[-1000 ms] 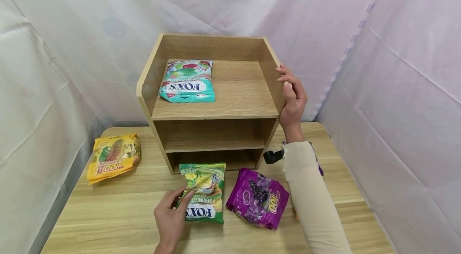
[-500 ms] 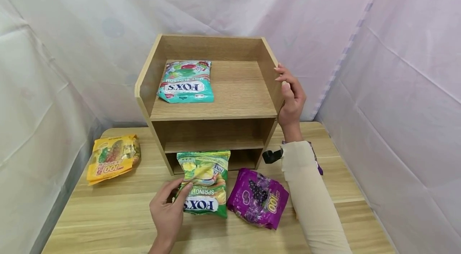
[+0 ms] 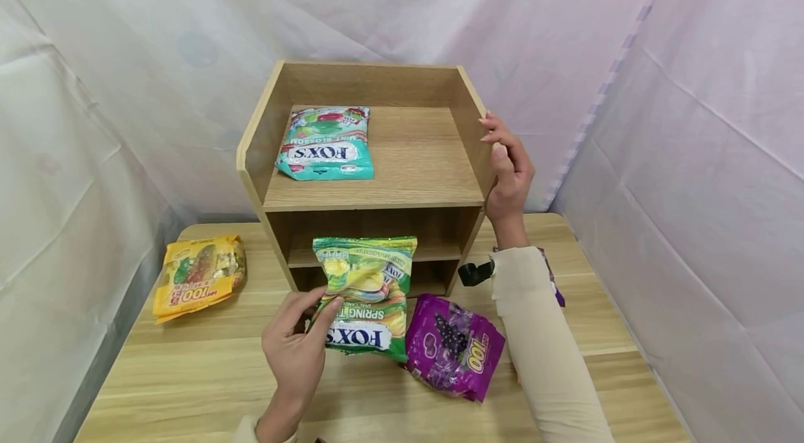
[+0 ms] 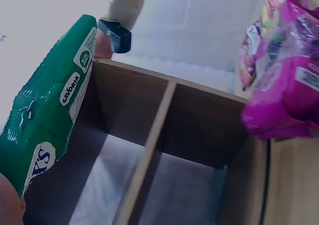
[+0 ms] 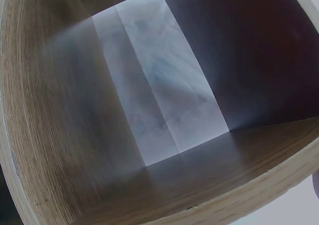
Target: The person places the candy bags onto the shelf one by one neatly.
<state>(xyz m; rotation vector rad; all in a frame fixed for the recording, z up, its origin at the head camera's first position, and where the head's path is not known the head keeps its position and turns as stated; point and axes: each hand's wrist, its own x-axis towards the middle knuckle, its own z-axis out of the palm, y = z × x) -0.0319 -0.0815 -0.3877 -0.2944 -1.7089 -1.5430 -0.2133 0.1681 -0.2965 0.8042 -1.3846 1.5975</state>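
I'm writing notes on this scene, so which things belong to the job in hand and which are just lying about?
The job, apparently:
green FOX'S bag, held in the left hand
wooden shelf, with the right hand at its side

Just lying about, apparently:
teal FOX'S bag, on the shelf's top
yellow bag, on the table
purple bag, also there
partly hidden bag beside the right sleeve

From above the near side of the desk [image 3: 188, 373], your head view faces forward and down, far enough back to reach both far corners and the shelf unit [image 3: 421, 157]. Your left wrist view, turned sideways, looks close past the green bag [image 3: 370, 289] into the shelf unit, sharing that bag and the purple bag [image 3: 461, 352] with the head view. Your right wrist camera [image 3: 477, 273], by the front right edge, peers tilted into a compartment [image 5: 55, 125] very near.
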